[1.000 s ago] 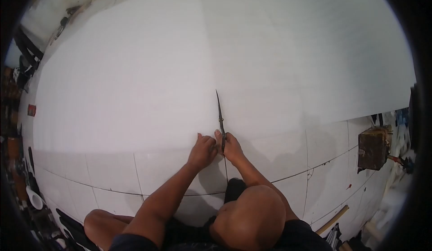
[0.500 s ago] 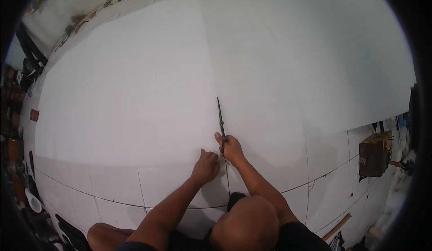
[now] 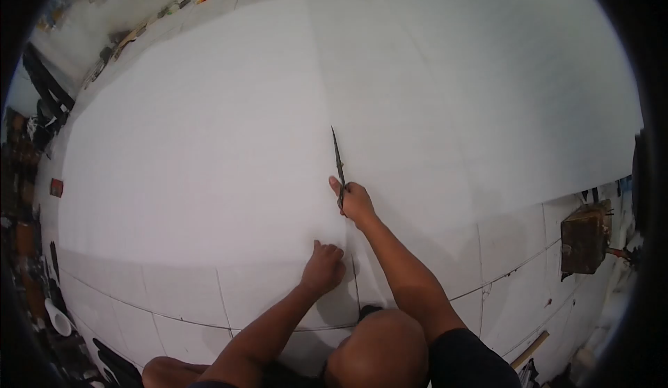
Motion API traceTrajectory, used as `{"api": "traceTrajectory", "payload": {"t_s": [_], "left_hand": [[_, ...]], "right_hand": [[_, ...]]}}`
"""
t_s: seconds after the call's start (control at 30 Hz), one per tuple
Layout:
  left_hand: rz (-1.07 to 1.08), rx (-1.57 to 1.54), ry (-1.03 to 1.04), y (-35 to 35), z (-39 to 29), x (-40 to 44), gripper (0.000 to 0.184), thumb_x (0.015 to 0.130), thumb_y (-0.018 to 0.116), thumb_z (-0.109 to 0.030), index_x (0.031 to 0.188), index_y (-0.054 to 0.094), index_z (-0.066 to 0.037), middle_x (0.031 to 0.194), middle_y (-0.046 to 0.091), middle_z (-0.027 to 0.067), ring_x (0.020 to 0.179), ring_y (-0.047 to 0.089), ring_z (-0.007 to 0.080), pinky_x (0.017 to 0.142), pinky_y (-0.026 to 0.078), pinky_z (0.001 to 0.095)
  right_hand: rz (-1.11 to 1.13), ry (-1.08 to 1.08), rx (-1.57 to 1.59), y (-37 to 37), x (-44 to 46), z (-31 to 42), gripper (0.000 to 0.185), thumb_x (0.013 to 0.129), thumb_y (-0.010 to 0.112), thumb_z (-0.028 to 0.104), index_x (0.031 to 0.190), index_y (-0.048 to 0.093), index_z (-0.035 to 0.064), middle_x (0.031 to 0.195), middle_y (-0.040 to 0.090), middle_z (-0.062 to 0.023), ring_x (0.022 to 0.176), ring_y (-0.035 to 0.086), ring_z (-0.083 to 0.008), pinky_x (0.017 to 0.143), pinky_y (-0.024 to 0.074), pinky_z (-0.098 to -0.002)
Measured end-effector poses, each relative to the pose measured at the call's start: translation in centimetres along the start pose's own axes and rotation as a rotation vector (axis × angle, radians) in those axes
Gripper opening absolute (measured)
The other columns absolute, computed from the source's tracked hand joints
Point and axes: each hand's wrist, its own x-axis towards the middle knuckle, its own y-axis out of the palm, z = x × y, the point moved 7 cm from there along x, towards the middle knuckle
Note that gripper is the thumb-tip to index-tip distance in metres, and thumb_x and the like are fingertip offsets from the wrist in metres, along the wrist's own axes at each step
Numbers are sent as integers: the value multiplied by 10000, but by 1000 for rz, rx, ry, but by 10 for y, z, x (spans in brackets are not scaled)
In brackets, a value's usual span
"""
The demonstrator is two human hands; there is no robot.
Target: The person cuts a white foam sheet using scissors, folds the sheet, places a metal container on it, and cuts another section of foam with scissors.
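A large, thin white sheet (image 3: 195, 137) is spread over the tiled floor, its near edge running in front of me. My right hand (image 3: 356, 202) is closed round the handles of dark metal scissors (image 3: 337, 153), whose blades point away from me along the line where a brighter left part meets a greyer right part. The blades look nearly closed. Nearer to me and a little to the left, my left hand (image 3: 325, 266) has its fingers curled on the near edge of the sheet; the exact grip of the fingertips is hidden.
On the right, a brown box-like block (image 3: 584, 240) stands on the floor tiles (image 3: 181, 290) by the sheet. A small red box (image 3: 56, 187) sits beyond its left edge. A wooden strip (image 3: 530, 350) lies at lower right. Assorted items line the far wall and left side.
My right hand has moved forward along the line on the sheet with the scissors, away from my left hand. The left hand stays near the sheet's edge, slightly lower in view.
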Motion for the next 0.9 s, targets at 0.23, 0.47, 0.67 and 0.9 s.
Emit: {"api": "traceTrajectory", "payload": {"t_s": [0.23, 0.47, 0.67, 0.9], "left_hand": [[12, 0, -6, -3, -5, 3, 238, 761, 631, -112, 961, 543, -19, 991, 555, 164, 1001, 539, 361, 1065, 302, 621], [53, 29, -47, -7, -6, 9, 215, 785, 611, -120, 971, 558, -27, 978, 544, 156, 1000, 536, 360, 1058, 300, 640], [99, 47, -61, -3, -7, 8, 209, 799, 599, -126, 984, 560, -36, 983, 548, 154, 1027, 537, 353, 1060, 288, 653], [98, 80, -165, -21, -24, 29, 577, 827, 638, -313, 1334, 484, -86, 1159, 472, 203, 1053, 509, 386, 1051, 270, 657]], "right_hand": [[105, 72, 12, 2, 28, 17, 703, 832, 526, 733, 683, 540, 46, 563, 547, -80, 519, 560, -199, 532, 457, -342], [39, 66, -43, 2, 47, 28, 692, 837, 532, 721, 689, 527, 45, 570, 532, -78, 516, 544, -180, 518, 451, -333], [81, 72, 97, 4, 87, 44, 661, 837, 569, 695, 676, 507, 57, 565, 503, -58, 509, 521, -171, 509, 441, -318], [125, 100, 151, 1, 80, 40, 622, 835, 600, 675, 742, 495, 69, 573, 453, -10, 514, 452, -103, 495, 416, -256]]}}
